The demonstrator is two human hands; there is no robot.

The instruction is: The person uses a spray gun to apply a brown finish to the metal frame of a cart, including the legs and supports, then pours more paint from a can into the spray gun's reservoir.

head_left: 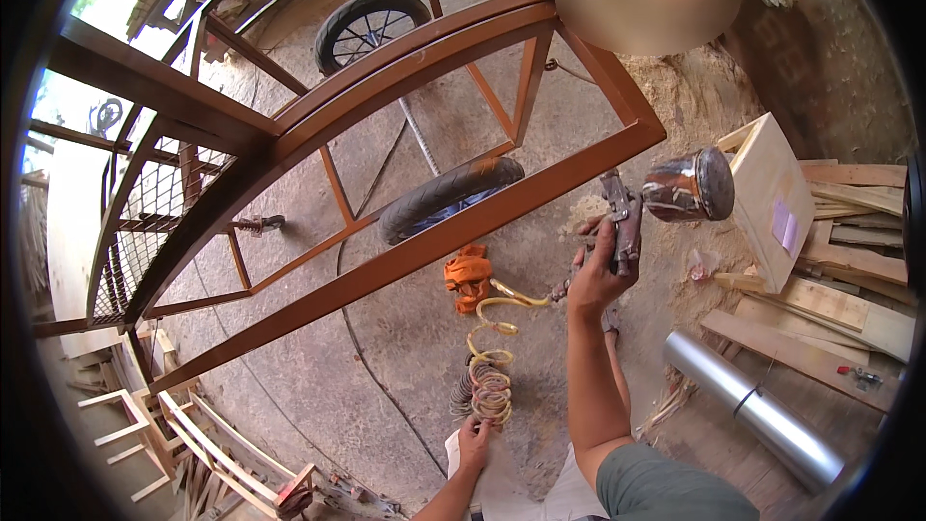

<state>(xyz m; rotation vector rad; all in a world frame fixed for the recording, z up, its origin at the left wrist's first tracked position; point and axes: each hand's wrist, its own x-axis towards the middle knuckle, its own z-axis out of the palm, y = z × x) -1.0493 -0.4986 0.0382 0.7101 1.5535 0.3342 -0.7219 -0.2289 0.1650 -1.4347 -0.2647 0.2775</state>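
My right hand [600, 275] is wrapped round the handle of a paint spray gun [625, 227], raised just off the near right corner of a brown metal frame [415, 265]. A paint-smeared metal cup [680, 188] is on the gun's right side. From the bottom of its handle a yellow coiled air hose [499, 326] runs down toward my lap. Low in the middle, my left hand [473, 444] pinches the bunched coils of that hose. The gun and the frame look apart, though the exact gap cannot be judged.
An orange cloth [468, 278] lies on the concrete beyond the hose. Behind the frame's bars are two black-tyred wheels, one farther off [371, 31], one nearer [449, 195]. At right are a plywood box [772, 203], planks [858, 304] and a shiny metal cylinder [757, 410]. Wooden pieces [217, 444] stand lower left.
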